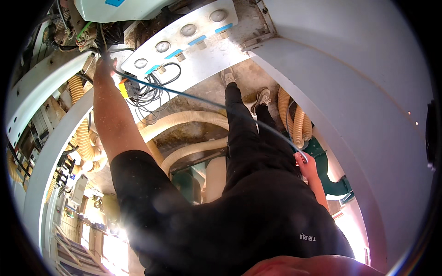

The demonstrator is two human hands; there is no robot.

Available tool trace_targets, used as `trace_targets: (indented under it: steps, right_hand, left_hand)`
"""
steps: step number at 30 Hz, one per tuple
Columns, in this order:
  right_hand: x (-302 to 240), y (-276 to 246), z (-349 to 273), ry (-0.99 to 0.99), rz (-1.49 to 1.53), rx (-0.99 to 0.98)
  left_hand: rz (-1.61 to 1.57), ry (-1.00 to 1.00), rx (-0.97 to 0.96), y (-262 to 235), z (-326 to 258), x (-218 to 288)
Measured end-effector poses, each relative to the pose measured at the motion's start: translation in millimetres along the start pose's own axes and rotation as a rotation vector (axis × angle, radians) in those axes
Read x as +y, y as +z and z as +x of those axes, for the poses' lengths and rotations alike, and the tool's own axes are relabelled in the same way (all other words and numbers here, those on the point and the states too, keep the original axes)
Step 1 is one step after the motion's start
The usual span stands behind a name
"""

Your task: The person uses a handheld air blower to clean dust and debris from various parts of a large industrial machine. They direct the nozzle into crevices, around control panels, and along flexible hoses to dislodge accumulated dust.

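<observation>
A thin blue-grey hose (207,98) stretches slantwise between my two hands, across the front of my legs. My left hand (105,66), at the end of the outstretched arm, is up among the cables at the upper left. Its fingers are partly hidden and seem closed around the hose where it meets the dark cable bundle (100,43). Low on the right, my right hand (306,164) has its fingers curled around the other part of the hose, close to my thigh. The hose bends into a small curve at those fingers.
A pale panel with round gauges (188,31) and blue labels slopes beside my left arm. A loose coil of black cable (149,92) hangs below it. Ribbed cream ducts (184,120) cross the floor. A white machine wall (363,96) rises at right, near a green casing (329,172).
</observation>
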State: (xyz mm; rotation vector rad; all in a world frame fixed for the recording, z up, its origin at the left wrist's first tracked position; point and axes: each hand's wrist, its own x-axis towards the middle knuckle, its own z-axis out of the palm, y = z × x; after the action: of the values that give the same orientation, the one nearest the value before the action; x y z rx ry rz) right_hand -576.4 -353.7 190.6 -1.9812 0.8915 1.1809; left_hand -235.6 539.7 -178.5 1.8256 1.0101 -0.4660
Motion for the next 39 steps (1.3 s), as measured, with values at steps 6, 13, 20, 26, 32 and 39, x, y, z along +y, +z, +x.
trace_targets:
  steps: [6, 13, 20, 26, 32, 39]
  right_hand:
    - [-10, 9, -2, -0.018, -0.019, -0.013]
    - [-15, 26, 2, 0.054, 0.153, 0.034]
    - [-12, 22, 5, -0.065, 0.101, 0.013]
    - [-16, 23, 14, 0.023, 0.089, -0.027]
    - [-8, 26, 15, -0.036, 0.064, -0.037]
    - [-7, 29, 15, -0.017, 0.003, -0.051]
  left_hand:
    - [-0.111, -0.210, -0.083, 5, -52, 63]
    - [-0.139, -0.206, -0.017, 22, -51, 86]
    - [-0.147, -0.131, -0.091, 12, -43, 63]
    - [-0.270, -0.193, -0.080, 25, -69, 95]
    - [-0.281, -0.158, -0.063, 31, -89, 103]
    - [-0.365, -0.257, 0.011, 48, -109, 118]
